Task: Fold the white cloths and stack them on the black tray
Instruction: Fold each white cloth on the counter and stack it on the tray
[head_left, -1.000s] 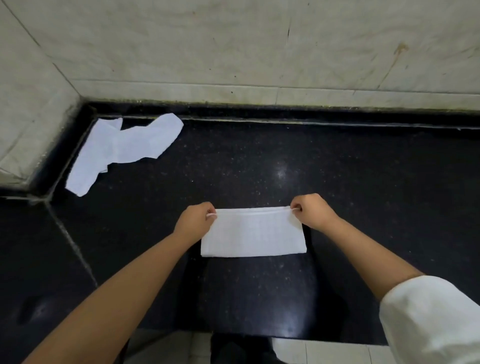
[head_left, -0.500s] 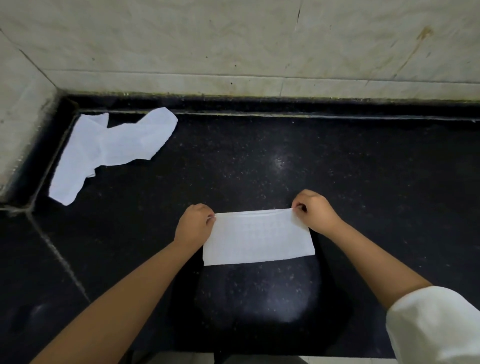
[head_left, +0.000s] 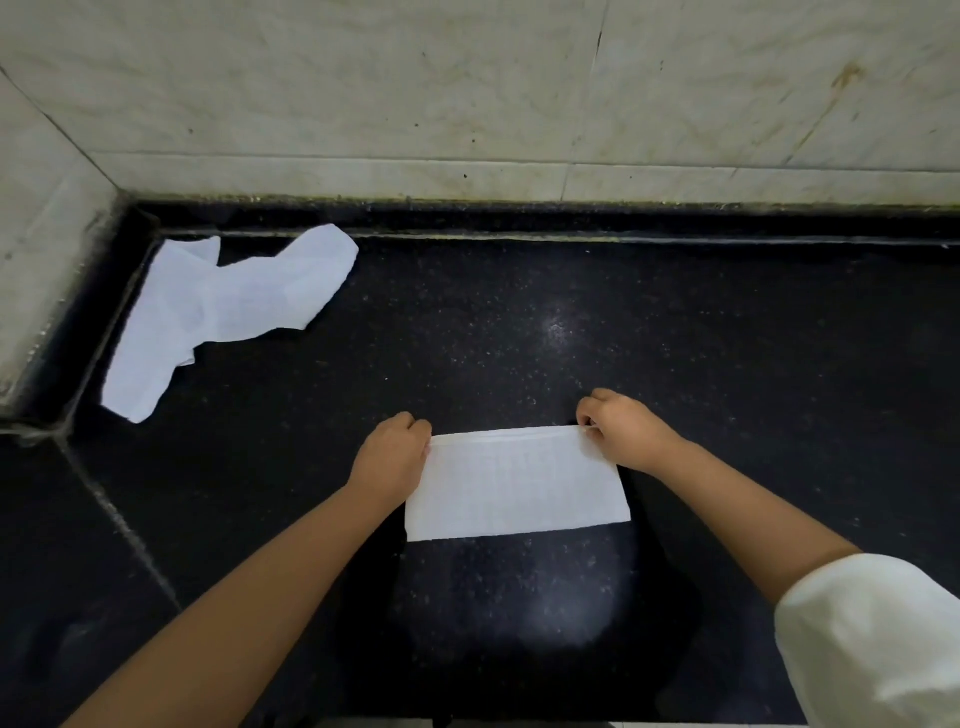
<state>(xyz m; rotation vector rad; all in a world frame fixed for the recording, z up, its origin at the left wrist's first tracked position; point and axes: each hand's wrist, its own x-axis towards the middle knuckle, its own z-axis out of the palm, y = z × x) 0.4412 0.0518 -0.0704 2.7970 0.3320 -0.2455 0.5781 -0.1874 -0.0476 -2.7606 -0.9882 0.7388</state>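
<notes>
Head view: at ten o'clock a crumpled white cloth (head_left: 223, 312) lies on the black counter (head_left: 675, 338). At six o'clock, left hand (head_left: 392, 457) and right hand (head_left: 623, 434) pinch the far corners of a folded white cloth (head_left: 517, 486).

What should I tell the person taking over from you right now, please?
Left hand pinches the far left corner of the folded cloth; right hand pinches its far right corner.
That cloth lies as a neat rectangle on the black counter, near the front edge.
A second cloth lies crumpled and unfolded in the far left corner by the wall.
Done: one cloth at least partly folded.
Left: finish and place it, then fold the crumpled one and stack it on top. I cannot make out a separate tray.
</notes>
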